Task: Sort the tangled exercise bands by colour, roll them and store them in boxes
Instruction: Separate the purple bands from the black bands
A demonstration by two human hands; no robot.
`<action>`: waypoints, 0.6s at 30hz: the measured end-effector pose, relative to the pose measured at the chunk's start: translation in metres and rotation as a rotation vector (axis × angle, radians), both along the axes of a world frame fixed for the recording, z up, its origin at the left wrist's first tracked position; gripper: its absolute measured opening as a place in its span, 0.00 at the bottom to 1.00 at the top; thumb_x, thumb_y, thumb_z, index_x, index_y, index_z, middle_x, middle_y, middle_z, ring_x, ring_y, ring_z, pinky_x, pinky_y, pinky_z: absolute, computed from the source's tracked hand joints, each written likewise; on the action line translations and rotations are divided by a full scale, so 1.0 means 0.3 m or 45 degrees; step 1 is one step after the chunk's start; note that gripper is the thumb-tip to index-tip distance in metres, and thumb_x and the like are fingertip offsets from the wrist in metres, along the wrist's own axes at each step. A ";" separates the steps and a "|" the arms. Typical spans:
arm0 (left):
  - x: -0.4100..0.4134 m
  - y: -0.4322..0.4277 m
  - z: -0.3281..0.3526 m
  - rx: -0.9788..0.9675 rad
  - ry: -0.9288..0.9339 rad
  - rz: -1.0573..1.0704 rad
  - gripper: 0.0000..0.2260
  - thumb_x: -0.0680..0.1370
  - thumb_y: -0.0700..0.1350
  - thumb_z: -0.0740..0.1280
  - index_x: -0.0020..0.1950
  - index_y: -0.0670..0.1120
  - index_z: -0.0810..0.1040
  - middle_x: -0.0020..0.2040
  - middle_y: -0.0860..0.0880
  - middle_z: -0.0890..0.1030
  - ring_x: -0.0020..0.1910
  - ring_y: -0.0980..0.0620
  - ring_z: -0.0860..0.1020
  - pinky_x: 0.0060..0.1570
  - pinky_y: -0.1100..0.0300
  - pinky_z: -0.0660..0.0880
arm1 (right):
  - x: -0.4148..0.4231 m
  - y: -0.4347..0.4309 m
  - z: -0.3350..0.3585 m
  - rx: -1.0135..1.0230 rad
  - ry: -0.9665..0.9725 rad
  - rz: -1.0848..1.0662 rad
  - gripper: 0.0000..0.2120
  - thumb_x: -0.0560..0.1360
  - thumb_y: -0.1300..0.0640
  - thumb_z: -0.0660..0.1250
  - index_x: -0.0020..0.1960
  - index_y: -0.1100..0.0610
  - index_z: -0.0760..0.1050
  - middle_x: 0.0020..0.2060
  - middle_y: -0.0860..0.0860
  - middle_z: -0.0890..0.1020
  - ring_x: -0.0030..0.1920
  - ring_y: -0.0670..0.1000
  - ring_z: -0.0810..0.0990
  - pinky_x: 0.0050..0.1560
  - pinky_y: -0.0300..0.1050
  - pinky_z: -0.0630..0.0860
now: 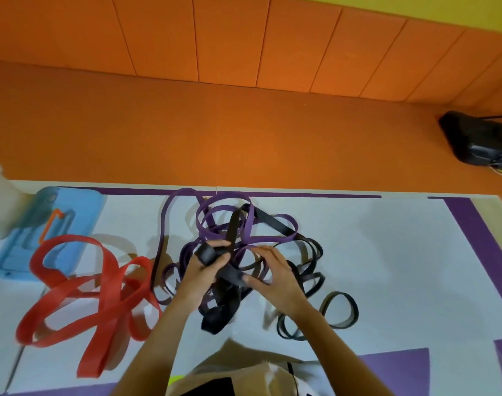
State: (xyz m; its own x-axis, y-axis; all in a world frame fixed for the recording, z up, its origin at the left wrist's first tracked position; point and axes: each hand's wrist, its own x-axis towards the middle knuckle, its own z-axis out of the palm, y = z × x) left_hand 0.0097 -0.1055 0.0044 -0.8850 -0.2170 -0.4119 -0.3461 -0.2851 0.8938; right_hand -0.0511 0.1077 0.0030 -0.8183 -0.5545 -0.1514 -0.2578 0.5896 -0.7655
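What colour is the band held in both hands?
Black: the wide band is gripped by the left hand and right hand. Head view.

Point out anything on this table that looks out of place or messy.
The purple bands and black bands lie knotted in one heap at the centre, colours mixed; the red bands lie beside it at the left. Nothing looks damaged or spilled.

Lone band (109, 295) lies left of the tangle (233, 227), overlapping the container (15, 252).
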 end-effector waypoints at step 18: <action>-0.053 -0.084 0.050 0.043 0.002 0.526 0.14 0.83 0.39 0.69 0.65 0.55 0.82 0.63 0.47 0.83 0.67 0.43 0.79 0.64 0.39 0.80 | -0.009 0.273 -0.188 0.849 0.127 -0.320 0.22 0.83 0.46 0.65 0.75 0.49 0.70 0.73 0.47 0.74 0.76 0.53 0.67 0.75 0.54 0.66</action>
State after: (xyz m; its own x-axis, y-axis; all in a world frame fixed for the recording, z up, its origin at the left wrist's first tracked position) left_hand -0.0062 -0.1306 0.0194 -0.7267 -0.5405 -0.4239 -0.1952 -0.4291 0.8819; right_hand -0.0539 0.1895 -0.0534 -0.9367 -0.1628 -0.3099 -0.1026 0.9741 -0.2017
